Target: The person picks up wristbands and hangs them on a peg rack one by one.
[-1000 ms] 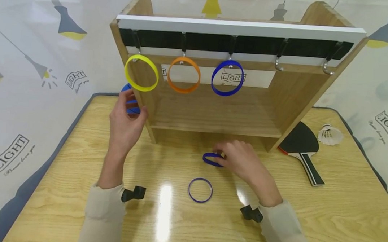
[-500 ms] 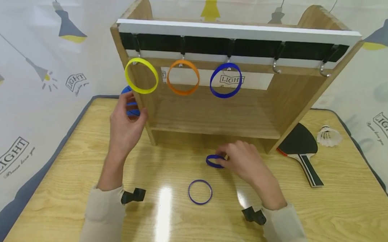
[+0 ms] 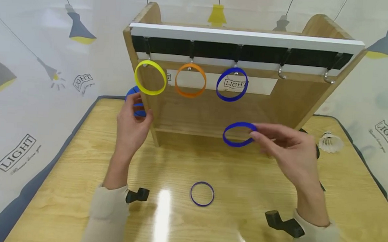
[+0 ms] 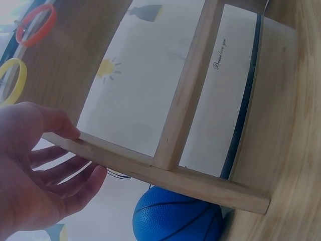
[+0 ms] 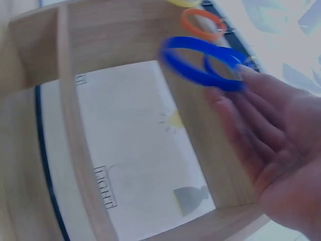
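Note:
My right hand (image 3: 293, 150) pinches a blue silicone wristband (image 3: 229, 140) by its right edge, in the air before the wooden shelf (image 3: 216, 133). In the right wrist view the band (image 5: 188, 75) hangs off the fingertips. My left hand (image 3: 132, 127) holds the shelf's left side panel (image 4: 135, 170), thumb on the inner face and fingers on the outer. On the hooks along the shelf's top hang a yellow wristband (image 3: 136, 77), an orange wristband (image 3: 176, 80) and another blue wristband (image 3: 218, 86). A thin purple-blue ring (image 3: 191, 195) lies flat on the table.
Two hooks on the right, one of them a silver hook (image 3: 328, 78), carry nothing. A blue ball (image 4: 175, 216) sits outside the left panel. Right of the shelf are a shuttlecock (image 3: 330, 143) and a table tennis bat, mostly hidden by my right hand.
My right hand has lifted the blue wristband off the table, up and to the right. The left hand keeps its place on the panel. The head view has shifted slightly.

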The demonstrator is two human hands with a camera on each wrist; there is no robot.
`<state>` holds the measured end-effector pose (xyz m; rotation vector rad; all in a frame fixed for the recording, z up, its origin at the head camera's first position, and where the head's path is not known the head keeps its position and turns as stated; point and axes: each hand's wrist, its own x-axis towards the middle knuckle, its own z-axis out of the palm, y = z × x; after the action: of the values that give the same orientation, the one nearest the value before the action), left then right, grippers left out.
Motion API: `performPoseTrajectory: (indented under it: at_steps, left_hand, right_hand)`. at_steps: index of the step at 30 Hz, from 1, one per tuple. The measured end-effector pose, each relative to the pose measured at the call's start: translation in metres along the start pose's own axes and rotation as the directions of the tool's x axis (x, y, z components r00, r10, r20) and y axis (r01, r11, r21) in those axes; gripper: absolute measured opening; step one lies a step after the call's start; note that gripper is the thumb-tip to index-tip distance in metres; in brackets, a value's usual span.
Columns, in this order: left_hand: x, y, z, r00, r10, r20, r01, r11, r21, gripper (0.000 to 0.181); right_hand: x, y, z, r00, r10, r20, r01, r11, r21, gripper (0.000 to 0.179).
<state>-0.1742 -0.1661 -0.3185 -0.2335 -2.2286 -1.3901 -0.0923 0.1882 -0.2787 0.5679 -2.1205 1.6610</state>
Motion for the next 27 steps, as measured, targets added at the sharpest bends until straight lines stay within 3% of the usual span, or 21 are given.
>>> performPoseTrajectory:
  at_steps: [2, 4, 6, 8, 11, 15, 27]
  left_hand:
    - [0.001, 0.0, 0.002, 1.0, 0.001, 0.01, -0.001, 1.0, -0.001, 0.043]
    - [0.001, 0.001, 0.003, 1.0, 0.002, 0.015, -0.002, 1.0, 0.0, 0.043]
    - [0.001, 0.001, 0.003, 1.0, 0.002, 0.015, -0.002, 1.0, 0.0, 0.043]
    - [0.001, 0.001, 0.002, 1.0, 0.0, 0.009, 0.0, 1.0, 0.003, 0.043]
    - [0.0, 0.001, 0.0, 1.0, -0.005, 0.006, 0.005, 1.0, 0.002, 0.044]
    - [-0.001, 0.0, -0.001, 1.0, -0.011, 0.014, 0.011, 1.0, 0.0, 0.044]
    - [-0.001, 0.001, -0.001, 1.0, -0.012, 0.012, 0.012, 1.0, 0.011, 0.045]
  right_hand:
    - [0.001, -0.004, -0.005, 0.991, -0.013, -0.133, 0.046, 0.967, 0.251, 0.021]
    - [0.005, -0.008, -0.007, 0.969, 0.001, -0.247, 0.113, 0.887, 0.448, 0.022]
    - [0.013, -0.01, -0.007, 0.944, 0.035, -0.328, 0.167, 0.806, 0.568, 0.024]
    - [0.022, -0.012, -0.007, 0.923, 0.095, -0.372, 0.182, 0.746, 0.641, 0.027]
    - [0.034, -0.012, -0.009, 0.9, 0.172, -0.401, 0.182, 0.686, 0.704, 0.033]
    - [0.043, -0.007, -0.011, 0.888, 0.217, -0.406, 0.163, 0.678, 0.717, 0.037]
    - [0.047, 0.008, -0.008, 0.889, 0.214, -0.404, 0.154, 0.692, 0.705, 0.037]
